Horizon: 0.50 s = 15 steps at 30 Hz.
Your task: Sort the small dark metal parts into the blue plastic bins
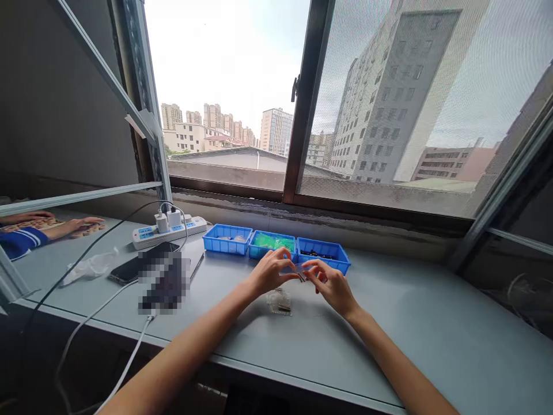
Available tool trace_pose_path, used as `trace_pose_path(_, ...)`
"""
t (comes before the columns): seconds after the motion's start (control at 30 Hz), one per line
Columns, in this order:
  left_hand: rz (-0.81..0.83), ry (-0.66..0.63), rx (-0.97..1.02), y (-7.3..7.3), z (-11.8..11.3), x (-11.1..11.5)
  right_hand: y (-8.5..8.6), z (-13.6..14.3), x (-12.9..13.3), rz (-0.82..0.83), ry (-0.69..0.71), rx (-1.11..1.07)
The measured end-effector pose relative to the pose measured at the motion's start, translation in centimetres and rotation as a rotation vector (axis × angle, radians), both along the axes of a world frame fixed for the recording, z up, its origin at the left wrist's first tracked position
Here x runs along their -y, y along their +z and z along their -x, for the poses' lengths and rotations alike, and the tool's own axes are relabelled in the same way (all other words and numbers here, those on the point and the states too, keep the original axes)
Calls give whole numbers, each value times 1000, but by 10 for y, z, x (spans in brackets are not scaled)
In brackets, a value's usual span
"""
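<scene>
My left hand (pixel 271 271) and my right hand (pixel 332 287) meet above the table in front of the blue bins. Between their fingertips is a small clear plastic bag (pixel 300 272) with something dark and thin at its lower end. Each hand pinches one side of it, thumb against fingers. On the tabletop below my left hand lie small clear bags (pixel 280 302) with thin brownish pieces inside; how many overlap there I cannot tell.
Behind my hands stand a left blue bin (pixel 224 246), a middle one (pixel 258 252) with green packets, and a right one (pixel 342 267) with dark parts. Leftward are a power strip (pixel 142 237), a phone (pixel 123 271), cables, crumpled plastic (pixel 91 266) and another person's hand (pixel 71 227).
</scene>
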<state>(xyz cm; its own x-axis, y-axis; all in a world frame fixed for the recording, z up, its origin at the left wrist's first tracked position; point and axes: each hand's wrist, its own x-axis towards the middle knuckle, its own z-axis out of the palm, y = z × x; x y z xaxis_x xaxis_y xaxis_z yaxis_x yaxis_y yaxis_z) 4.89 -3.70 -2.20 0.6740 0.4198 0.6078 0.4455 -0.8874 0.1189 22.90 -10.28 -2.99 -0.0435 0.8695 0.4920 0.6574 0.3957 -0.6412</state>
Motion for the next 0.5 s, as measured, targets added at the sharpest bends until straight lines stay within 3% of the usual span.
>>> trace_pose_path(0.2,-53,-5,46,-2,-3,-1,0,0,2,36,40,128)
trace_pose_path(0.5,-23,-47,51,-2,-6,1,3,-1,3,16,-104,168)
